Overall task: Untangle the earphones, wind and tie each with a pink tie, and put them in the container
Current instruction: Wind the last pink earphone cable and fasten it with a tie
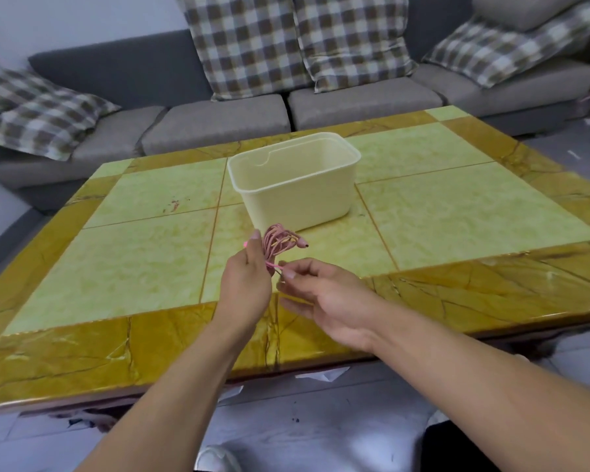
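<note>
Just before the cream plastic container (295, 185): left hand (245, 284) grips pink coiled earphone cord (280, 241); right hand (320, 294) pinches pink tie (273, 265). Light, limp; likely best held mid-coil.

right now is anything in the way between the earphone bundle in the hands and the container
Nothing visible. The earphone bundle is held just in front of the container, whose top is open; only bare table lies between them.
</note>
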`<state>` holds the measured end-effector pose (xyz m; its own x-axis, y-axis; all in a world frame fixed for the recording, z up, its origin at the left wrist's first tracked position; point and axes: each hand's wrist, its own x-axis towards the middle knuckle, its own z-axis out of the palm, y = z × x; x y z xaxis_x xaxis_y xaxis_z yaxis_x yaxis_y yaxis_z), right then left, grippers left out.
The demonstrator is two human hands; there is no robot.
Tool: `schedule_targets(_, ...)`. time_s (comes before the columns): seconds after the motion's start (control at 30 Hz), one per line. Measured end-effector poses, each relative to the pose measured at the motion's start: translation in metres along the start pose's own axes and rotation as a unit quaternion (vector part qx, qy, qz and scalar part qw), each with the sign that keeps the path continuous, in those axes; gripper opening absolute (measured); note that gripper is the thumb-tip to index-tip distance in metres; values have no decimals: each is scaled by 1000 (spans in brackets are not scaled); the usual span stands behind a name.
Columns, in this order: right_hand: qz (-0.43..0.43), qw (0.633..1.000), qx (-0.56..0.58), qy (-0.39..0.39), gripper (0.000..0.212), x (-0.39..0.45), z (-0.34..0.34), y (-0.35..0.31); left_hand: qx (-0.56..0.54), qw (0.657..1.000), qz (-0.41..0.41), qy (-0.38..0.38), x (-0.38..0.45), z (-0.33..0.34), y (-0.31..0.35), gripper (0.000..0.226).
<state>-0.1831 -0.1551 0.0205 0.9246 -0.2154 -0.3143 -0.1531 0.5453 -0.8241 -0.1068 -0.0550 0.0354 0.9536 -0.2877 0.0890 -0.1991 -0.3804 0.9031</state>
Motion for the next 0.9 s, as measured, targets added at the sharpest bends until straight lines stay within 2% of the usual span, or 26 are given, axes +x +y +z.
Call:
schedule_targets(0.23,20,999,-21,27,16,2,-1,7,71,997,9,-8,3,-1,1,61)
schedule_targets(0.47,67,989,-128,-18,21,0,0,6,104,994,16,-17,1,0,-2,61)
schedule_targets(0.57,113,988,-87,-62,25,0,-3,3,106,993,52,-17,0,1,0,61)
schedule_targets(0.7,121,986,-20,-112,21,-4,-2,3,89,989,118,0,1,2,-4,66)
schedule_targets(0.8,94,991,-2,-98,21,-7,4,4,54,988,144,10,-2,3,-5,71)
schedule_targets(0.9,8,998,6,-55,41,-7,7,6,22,988,147,41,-5,0,2,61)
